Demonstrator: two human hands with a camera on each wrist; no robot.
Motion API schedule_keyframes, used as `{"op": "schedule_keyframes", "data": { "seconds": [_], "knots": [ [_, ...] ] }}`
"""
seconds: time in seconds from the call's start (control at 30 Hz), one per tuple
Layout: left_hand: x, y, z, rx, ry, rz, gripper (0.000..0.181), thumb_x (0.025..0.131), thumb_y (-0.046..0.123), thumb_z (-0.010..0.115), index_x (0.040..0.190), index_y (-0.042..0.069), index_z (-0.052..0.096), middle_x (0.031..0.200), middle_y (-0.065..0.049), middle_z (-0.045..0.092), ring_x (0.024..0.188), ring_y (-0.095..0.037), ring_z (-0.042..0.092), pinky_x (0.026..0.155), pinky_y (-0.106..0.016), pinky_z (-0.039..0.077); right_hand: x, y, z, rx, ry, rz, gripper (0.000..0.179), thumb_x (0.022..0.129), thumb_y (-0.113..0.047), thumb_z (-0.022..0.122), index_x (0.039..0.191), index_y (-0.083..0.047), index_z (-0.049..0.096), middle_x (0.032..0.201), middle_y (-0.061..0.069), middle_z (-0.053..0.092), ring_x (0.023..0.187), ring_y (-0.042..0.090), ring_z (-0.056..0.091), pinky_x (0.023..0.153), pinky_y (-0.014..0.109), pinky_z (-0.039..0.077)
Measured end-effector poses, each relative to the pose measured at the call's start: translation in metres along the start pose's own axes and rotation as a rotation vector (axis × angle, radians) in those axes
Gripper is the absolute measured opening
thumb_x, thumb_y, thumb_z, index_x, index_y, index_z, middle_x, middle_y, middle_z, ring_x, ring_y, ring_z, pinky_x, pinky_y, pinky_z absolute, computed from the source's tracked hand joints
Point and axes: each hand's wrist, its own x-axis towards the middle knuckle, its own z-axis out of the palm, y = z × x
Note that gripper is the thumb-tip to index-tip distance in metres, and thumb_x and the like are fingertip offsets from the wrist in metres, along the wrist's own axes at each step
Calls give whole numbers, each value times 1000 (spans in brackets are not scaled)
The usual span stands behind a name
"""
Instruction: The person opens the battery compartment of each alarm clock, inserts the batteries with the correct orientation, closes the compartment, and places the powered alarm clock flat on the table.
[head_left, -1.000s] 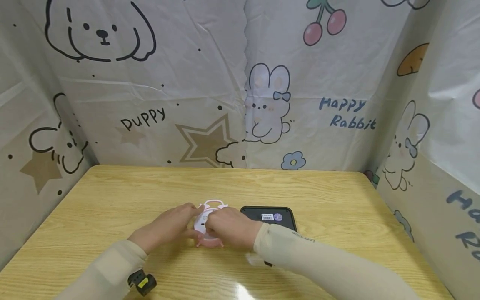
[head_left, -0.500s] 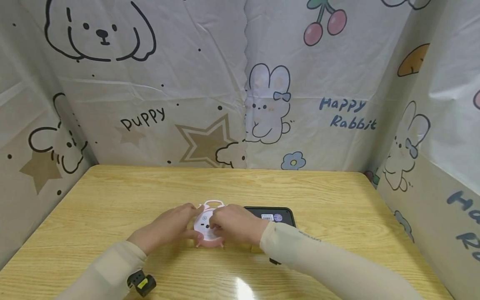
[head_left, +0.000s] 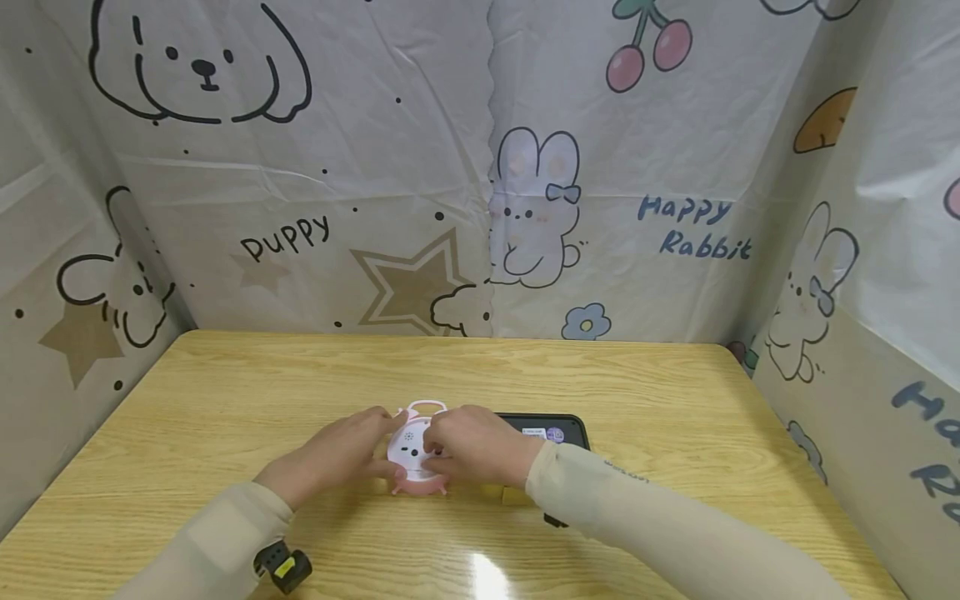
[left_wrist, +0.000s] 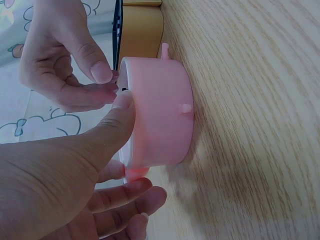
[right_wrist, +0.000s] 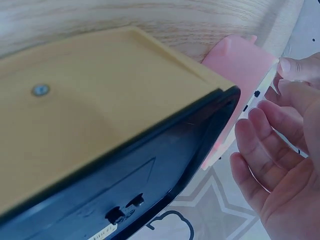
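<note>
A pink alarm clock (head_left: 420, 486) with a white back, a handle and small feet lies on its front on the table (head_left: 262, 375). My left hand (head_left: 337, 450) holds its left side, the thumb (left_wrist: 122, 102) pressing the back rim and other fingers round the side. Over the back, my right hand (head_left: 480, 446) has curled fingers. Its thumb and forefinger seem to pinch a small pale piece (left_wrist: 115, 76) there; fingertips partly hide it. Small dark knobs or openings show on the back.
Just right of the alarm clock lies a tan box-shaped device (right_wrist: 110, 100) with a black back (head_left: 566, 427) bearing stickers, partly covered by my right arm. Printed cloth (head_left: 420, 167) walls in the table at the back and sides.
My right hand has shifted slightly right across the clock's back, baring more of it. The left hand and the clock have stayed in place.
</note>
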Motion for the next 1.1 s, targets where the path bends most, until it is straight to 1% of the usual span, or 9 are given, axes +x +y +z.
{"op": "schedule_keyframes", "data": {
  "seconds": [0.2,0.47,0.67,0.9,1.1],
  "knots": [
    [0,0,0,-6,-1,2,85,79,42,82,144,-3,52,118,-14,67,103,-25,66,89,-47,57,-2,2,0,-10,3,3,17,95,-32,71,100,-17,78,93,-7,74,75,-1,60,72,17,52],
    [0,1,0,-8,1,1,84,79,41,82,144,-3,52,119,-14,67,104,-26,67,91,-48,57,-5,5,-1,-20,10,13,18,95,-33,71,101,-17,79,92,-7,74,73,-1,59,70,15,50],
    [2,2,0,1,-5,0,85,78,42,82,144,-3,52,121,-16,67,104,-27,67,92,-48,57,-10,7,-3,-7,18,22,19,94,-32,72,103,-17,78,96,-6,76,78,0,63,73,15,52],
    [1,1,0,-2,-10,1,87,78,45,82,144,-2,52,125,-19,65,109,-32,67,94,-51,56,-15,10,-5,5,-2,50,20,96,-35,70,105,-18,78,100,-7,75,86,2,66,80,19,55],
    [1,1,-1,16,-19,-14,88,78,46,82,145,-1,51,129,-21,63,110,-35,66,94,-53,56,-18,11,-6,6,1,47,20,96,-35,70,104,-18,78,100,-7,75,87,3,67,82,20,56]
  ]
}}
